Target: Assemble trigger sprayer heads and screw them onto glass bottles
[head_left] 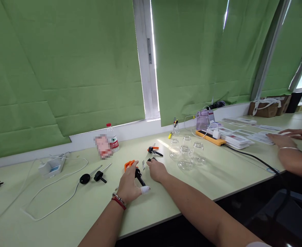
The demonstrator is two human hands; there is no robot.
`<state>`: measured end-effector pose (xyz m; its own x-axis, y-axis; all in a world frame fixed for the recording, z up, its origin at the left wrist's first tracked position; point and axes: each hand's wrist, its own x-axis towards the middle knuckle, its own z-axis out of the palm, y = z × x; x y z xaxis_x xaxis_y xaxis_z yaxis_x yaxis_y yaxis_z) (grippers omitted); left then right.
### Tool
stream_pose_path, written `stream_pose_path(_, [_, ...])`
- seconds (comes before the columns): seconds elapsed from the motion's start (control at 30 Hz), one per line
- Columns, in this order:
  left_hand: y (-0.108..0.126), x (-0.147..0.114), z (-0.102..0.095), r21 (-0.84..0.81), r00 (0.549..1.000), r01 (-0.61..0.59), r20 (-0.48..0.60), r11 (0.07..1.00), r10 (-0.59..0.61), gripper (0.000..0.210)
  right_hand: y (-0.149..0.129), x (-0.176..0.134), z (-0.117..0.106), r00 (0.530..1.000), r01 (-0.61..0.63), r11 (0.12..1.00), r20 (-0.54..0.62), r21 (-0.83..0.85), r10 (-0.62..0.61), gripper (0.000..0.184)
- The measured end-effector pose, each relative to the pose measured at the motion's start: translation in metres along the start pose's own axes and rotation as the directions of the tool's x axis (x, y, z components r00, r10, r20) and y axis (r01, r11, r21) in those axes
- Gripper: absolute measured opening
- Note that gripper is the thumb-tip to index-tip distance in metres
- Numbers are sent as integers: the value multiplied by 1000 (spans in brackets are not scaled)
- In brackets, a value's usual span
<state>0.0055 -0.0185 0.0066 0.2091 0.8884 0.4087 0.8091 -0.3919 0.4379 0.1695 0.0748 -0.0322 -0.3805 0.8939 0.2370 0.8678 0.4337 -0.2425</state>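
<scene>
My left hand (130, 183) is open near the table's front, its thumb spread away from its fingers and wrapped in white at the tip. Between thumb and fingers lies a tool with an orange frame (128, 165) and a black handle (140, 177); part of it is hidden by the hand. Just right of it, my right hand (158, 170) has its fingers bent together over a small black piece (153, 159), mostly covered. Small silver metal pins (143, 165) rest on the table between my hands. Behind the right hand lies another orange and black tool (154, 150).
Black-knobbed metal rods (98, 176) and a white cable (60, 210) lie to the left. A water bottle (115, 139) stands behind. On the right are several glass jars (185, 159), an orange power strip (209, 138), paper stacks (237, 141) and another person's hands (284, 140).
</scene>
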Motion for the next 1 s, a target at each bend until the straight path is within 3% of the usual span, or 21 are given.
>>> stream_pose_path(0.23, [1,0,-1,42,995,3,99,999,-7,95,-2,-2,-7,999,33,999,44,-43,-31,24])
stream_pose_path(0.43, [8,1,-5,86,983,15,181,996,-30,95,2,-6,-6,1000,12,997,9,83,-13,20])
stream_pose_path(0.67, [8,2,-6,96,978,7,206,995,-26,89,5,-4,-6,999,-30,981,-11,192,33,24])
stream_pose_path(1.0, [5,2,-5,87,981,20,190,996,-37,84,6,-1,-4,1000,-26,970,2,241,27,14])
